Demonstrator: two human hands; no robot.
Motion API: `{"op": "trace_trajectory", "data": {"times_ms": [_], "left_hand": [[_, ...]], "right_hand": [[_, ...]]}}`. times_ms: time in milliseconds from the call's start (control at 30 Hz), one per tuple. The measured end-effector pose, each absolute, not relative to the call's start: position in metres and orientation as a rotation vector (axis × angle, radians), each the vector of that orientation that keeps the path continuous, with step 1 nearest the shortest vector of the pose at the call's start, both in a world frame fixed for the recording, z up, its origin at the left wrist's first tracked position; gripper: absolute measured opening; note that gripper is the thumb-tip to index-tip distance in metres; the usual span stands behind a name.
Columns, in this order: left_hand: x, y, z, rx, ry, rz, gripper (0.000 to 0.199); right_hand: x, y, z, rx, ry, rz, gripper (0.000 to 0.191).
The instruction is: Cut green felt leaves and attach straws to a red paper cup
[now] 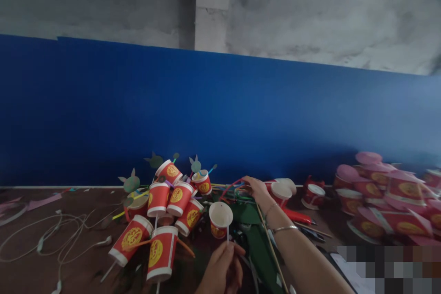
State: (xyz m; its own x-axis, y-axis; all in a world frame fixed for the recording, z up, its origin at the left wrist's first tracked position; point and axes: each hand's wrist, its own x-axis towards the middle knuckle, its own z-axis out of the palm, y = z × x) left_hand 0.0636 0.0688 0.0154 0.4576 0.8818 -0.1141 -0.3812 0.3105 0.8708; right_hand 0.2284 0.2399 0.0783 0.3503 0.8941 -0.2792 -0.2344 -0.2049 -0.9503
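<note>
- White stick (pixel 228 235) stands upright in the left hand (pixel 223 266), whose thumb and fingers are pinched on it; its top end overlaps the front of an open cup (pixel 217 230), though contact is unclear.
- Red cups in a pile (pixel 161 252) lie left of that hand, a narrow gap between; further left, dark table (pixel 84 280) shows beside white earphones (pixel 40 244).
- Green sheet (pixel 257 241) and a slanting rod (pixel 272 248) fill the space between left hand and right forearm.
- Right hand (pixel 257 189) is beyond the cup, fingers at coloured strips (pixel 237 188); I cannot tell whether they close on any.
- Pink-topped cups (pixel 382 193) crowd the far right.
- Table's back edge (pixel 110 187) meets a blue panel (pixel 220 110), grey wall (pixel 310 9) above.
</note>
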Motion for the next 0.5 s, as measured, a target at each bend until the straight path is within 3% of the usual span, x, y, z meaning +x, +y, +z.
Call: {"op": "trace_trajectory", "data": {"times_ms": [333, 500], "left_hand": [[0.068, 0.071, 0.01, 0.876, 0.719, 0.915, 0.063], [0.066, 0.072, 0.01, 0.874, 0.723, 0.926, 0.062]], "right_hand": [[0.263, 0.256, 0.1, -1.606, -1.031, 0.792, 0.031], [0.249, 0.264, 0.083, -1.87, -1.436, 0.635, 0.027]]}}
